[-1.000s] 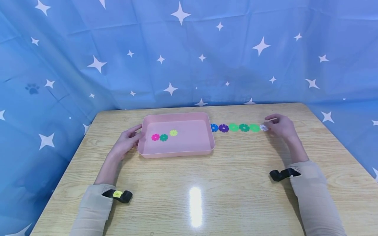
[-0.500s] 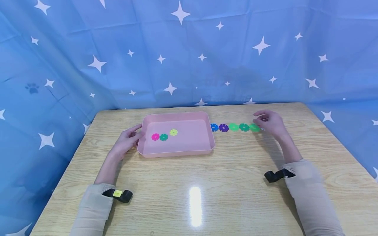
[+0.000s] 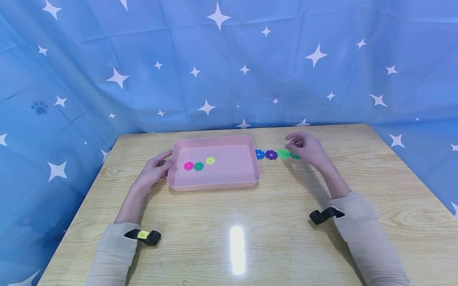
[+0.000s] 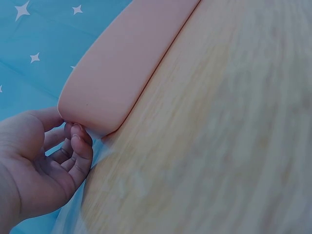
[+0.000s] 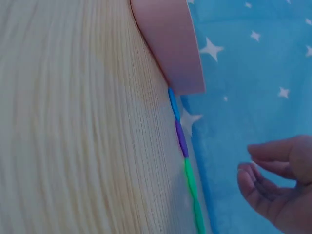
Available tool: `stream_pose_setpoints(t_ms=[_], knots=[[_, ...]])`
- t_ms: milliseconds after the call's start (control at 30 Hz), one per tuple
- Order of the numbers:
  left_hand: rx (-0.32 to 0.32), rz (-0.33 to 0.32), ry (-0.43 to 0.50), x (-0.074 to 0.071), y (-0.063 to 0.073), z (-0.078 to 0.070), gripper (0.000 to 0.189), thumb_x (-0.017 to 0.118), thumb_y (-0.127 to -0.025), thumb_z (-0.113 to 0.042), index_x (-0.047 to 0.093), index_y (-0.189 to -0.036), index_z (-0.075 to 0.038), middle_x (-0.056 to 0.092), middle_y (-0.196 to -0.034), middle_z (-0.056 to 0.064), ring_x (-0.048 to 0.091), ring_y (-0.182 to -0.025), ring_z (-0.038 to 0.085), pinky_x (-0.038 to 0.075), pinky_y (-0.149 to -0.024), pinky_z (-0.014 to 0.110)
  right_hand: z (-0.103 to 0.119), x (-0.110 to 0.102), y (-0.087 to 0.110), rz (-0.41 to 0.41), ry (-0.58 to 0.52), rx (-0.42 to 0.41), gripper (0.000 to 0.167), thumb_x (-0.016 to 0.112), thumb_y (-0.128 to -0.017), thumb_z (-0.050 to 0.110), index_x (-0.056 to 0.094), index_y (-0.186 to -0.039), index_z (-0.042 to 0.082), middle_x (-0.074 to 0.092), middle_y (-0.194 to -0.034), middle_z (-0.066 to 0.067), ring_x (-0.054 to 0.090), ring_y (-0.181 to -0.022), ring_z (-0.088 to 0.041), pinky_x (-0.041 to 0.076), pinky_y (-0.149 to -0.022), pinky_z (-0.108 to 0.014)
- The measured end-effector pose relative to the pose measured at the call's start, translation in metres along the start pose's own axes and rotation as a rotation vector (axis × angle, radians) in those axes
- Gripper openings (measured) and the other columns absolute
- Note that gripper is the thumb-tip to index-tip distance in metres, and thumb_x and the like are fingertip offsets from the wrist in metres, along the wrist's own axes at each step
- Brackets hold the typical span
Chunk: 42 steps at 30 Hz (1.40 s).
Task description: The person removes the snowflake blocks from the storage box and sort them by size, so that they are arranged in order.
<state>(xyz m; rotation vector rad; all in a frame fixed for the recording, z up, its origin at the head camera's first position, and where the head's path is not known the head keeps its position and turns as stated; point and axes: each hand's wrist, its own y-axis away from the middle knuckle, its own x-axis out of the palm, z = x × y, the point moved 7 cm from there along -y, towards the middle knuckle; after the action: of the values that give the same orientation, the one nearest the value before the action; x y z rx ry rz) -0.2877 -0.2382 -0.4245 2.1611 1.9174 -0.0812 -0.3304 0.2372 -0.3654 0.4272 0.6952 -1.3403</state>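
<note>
Curtained-off workspace, wood-grain table [image 3: 286, 242], blue cloth backdrop [image 3: 229, 47] (white-starred)

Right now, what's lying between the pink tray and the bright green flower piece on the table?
Two flower pieces: the blue piece beside the pink tray, then the purple piece. The head and right wrist views show both.

The person's left arm [image 3: 130, 204], bare from mid-forearm below a rolled beige fabric sleeve [image 3: 112, 254], reaches up and inward beside the left edge of the pale wood-grain tabletop [image 3: 196, 226]. The left hand [image 3: 152, 171] lies toward the far left corner, its fingers bent in a pinching grip. The right arm [image 3: 334, 178] slants leftward toward the far edge; the right hand [image 3: 307, 150] hovers above the tabletop, fingers loosely curled, thumb beneath.
</note>
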Motion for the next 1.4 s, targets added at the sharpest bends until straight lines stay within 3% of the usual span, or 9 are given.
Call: stream_pose_setpoints(t_ms=[400,600,933,1233,1400], knots=[[0.008,-0.002,0.011,-0.001,-0.002,0.000,0.059,0.057,-0.104,-0.017,0.034,-0.158,-0.008,0.056,-0.100,0.010,0.056,-0.074,0.008,0.052,-0.064,0.020,0.038,0.041,-0.012,0.051,-0.034,-0.069,0.032,0.065,-0.099,0.016,0.062,-0.127,0.000,0.066,-0.107,-0.017,0.066,-0.098,-0.031,0.054,-0.078,-0.039],[0.008,0.001,0.017,-0.001,-0.001,0.000,0.060,0.057,-0.105,-0.017,0.033,-0.158,-0.008,0.057,-0.100,0.009,0.057,-0.074,0.008,0.052,-0.064,0.020,0.059,0.059,-0.017,0.078,-0.074,-0.099,0.031,0.063,-0.100,0.016,0.062,-0.127,0.000,0.067,-0.106,-0.016,0.067,-0.093,-0.035,0.054,-0.071,-0.035],[0.015,0.006,0.024,-0.001,-0.001,0.000,0.060,0.058,-0.105,-0.019,0.034,-0.158,-0.008,0.058,-0.097,0.008,0.056,-0.072,0.008,0.052,-0.063,0.020,0.086,0.095,-0.028,0.107,-0.148,-0.173,0.027,0.065,-0.098,0.010,0.065,-0.121,-0.003,0.069,-0.101,-0.015,0.067,-0.087,-0.028,0.058,-0.077,-0.038],[0.017,0.005,0.007,0.000,-0.002,0.000,0.060,0.058,-0.104,-0.019,0.033,-0.158,-0.007,0.055,-0.098,0.009,0.055,-0.072,0.009,0.051,-0.062,0.021,0.101,0.128,-0.032,0.148,-0.187,-0.196,0.022,0.065,-0.097,0.007,0.067,-0.117,-0.003,0.064,-0.104,-0.013,0.063,-0.088,-0.024,0.053,-0.083,-0.035],[0.012,0.002,0.003,0.000,-0.002,0.000,0.060,0.058,-0.104,-0.019,0.034,-0.158,-0.007,0.055,-0.098,0.009,0.055,-0.073,0.009,0.050,-0.063,0.020,0.104,0.145,-0.034,0.191,-0.187,-0.153,0.025,0.064,-0.099,0.011,0.065,-0.121,-0.001,0.065,-0.101,-0.010,0.061,-0.091,-0.024,0.053,-0.085,-0.035]])
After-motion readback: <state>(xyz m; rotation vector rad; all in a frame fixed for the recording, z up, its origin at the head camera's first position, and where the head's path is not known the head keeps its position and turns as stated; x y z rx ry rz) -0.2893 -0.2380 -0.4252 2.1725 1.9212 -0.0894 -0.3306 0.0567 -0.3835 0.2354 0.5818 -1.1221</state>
